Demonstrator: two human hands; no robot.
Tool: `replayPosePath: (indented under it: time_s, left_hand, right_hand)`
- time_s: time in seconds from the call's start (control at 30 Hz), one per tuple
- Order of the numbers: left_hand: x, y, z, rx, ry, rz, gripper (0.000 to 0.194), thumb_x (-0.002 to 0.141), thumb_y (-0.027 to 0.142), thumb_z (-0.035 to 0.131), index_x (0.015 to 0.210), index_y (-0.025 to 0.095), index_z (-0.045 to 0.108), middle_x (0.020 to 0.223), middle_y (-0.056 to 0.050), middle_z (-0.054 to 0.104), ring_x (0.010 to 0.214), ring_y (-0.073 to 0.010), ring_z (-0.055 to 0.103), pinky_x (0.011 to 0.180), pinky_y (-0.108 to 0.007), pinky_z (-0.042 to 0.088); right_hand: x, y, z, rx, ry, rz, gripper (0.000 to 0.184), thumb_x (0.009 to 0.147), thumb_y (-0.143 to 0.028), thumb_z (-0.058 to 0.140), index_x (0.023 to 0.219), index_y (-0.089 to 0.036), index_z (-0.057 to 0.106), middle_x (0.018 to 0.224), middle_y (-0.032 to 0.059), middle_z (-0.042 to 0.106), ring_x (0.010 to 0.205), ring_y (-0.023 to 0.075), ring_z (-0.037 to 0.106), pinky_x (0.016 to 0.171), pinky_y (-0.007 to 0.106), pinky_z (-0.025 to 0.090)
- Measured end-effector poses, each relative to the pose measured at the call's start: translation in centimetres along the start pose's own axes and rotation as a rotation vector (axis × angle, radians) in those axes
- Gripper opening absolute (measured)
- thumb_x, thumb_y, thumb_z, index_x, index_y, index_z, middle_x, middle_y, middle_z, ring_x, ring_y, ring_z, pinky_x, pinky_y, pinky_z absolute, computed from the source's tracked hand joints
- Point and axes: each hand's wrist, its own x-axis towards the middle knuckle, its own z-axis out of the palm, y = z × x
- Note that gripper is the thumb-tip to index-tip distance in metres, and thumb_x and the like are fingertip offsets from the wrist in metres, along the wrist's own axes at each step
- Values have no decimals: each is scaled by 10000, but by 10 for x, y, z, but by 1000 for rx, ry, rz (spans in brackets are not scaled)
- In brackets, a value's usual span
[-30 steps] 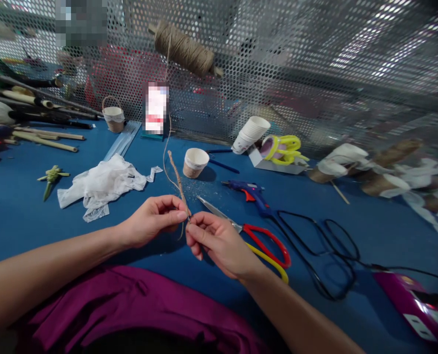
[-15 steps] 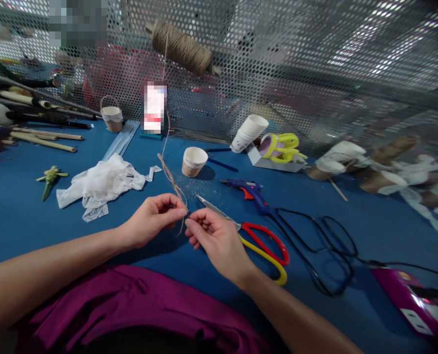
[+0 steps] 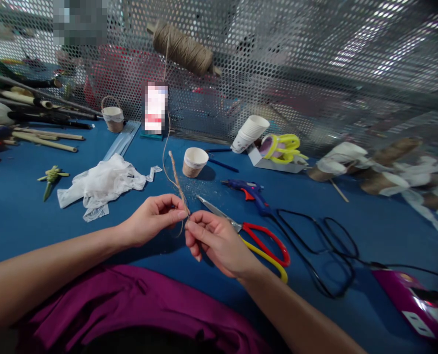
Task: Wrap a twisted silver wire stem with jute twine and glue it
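Note:
Between thumb and forefinger, my left hand [image 3: 154, 221] pinches a thin stick wrapped in twine [image 3: 176, 175], which points up and away from me. My right hand [image 3: 217, 243] is closed in a pinch at the stick's near end, close to the left fingertips; what exactly it grips is hidden. A strand of twine [image 3: 164, 160] runs from the stick up to a twine spool [image 3: 182, 49] on the mesh panel. A loose twine end hangs below my fingers. Just beyond stands a small paper cup [image 3: 194, 171] wrapped in brown with a white trim.
Scissors [image 3: 265, 238] lie beside my right hand, with a blue glue gun [image 3: 250, 189] and its cord [image 3: 315, 246] behind. White lace [image 3: 106, 182] is heaped at left. A handled cup [image 3: 113, 120], a phone [image 3: 155, 108] and stacked paper cups [image 3: 250, 132] line the back.
The wrapped stick has swung more upright, its far tip shifting right. My right hand has turned slightly and closed in on the stick's near end. My left hand stays nearly still.

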Motion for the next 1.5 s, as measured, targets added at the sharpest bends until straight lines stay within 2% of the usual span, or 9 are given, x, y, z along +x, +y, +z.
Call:
replayPosePath:
  time_s: [0.07,0.23,0.33,0.6,0.93,1.13,1.33,1.43,1.5]
  left_hand:
    - [0,0,1,-9,5,-8,188,739,290,612,715,133,512,625,41,472,509,-43,390,483,-181,309]
    - [2,-3,3,60,114,-6,219,726,323,616,713,135,506,630,35,473,507,-49,387,476,-186,311]
    - [3,-4,4,114,150,9,202,724,313,613,708,136,517,632,31,479,521,-54,390,484,-187,322]
    - [1,-4,1,37,93,-14,167,734,276,609,732,132,523,673,26,508,524,-46,410,491,-183,327]
    - [1,-4,0,-24,55,-34,178,727,279,628,724,131,530,647,35,505,519,-44,420,488,-182,317]
    - [0,-4,-1,-61,24,-25,183,734,282,628,735,125,533,632,38,500,515,-45,421,488,-182,314]
    - [1,-5,-3,-84,-30,-27,173,735,274,629,742,132,529,625,35,509,530,-53,428,498,-185,311]
    - [0,-4,-4,-80,-45,-27,172,736,269,627,735,131,524,613,38,503,521,-49,414,493,-184,303]
    - [0,-4,-3,-73,-18,-24,174,737,271,622,730,129,522,622,41,497,515,-44,411,491,-182,306]
  right_hand:
    - [0,0,1,-69,30,-15,192,748,-335,609,712,-170,517,566,-36,565,433,66,506,398,182,398]
    - [0,6,3,-446,245,-190,117,759,-292,591,750,-184,547,601,-16,555,537,105,538,470,218,447]
    - [0,8,3,-556,283,-246,88,780,-272,556,744,-192,557,615,-6,556,559,117,541,487,228,455]
    - [0,2,-1,-374,154,-126,135,784,-303,548,779,-169,537,621,-12,559,502,90,527,440,207,442]
    - [-3,1,1,-325,127,-130,109,799,-274,542,780,-167,538,629,-20,556,517,79,527,457,200,438]
    - [-1,2,0,-122,43,-90,139,778,-288,580,746,-160,535,606,-33,549,478,62,507,415,177,406]
    - [-1,0,-2,88,-60,18,166,751,-300,609,714,-162,524,577,-43,536,436,44,473,388,157,356]
    - [-1,-1,-2,42,-77,26,172,758,-316,590,714,-167,517,587,-38,536,443,53,477,394,170,363]
    - [-1,0,-1,-118,0,-39,154,768,-314,575,742,-169,528,608,-27,542,485,71,501,426,191,397]
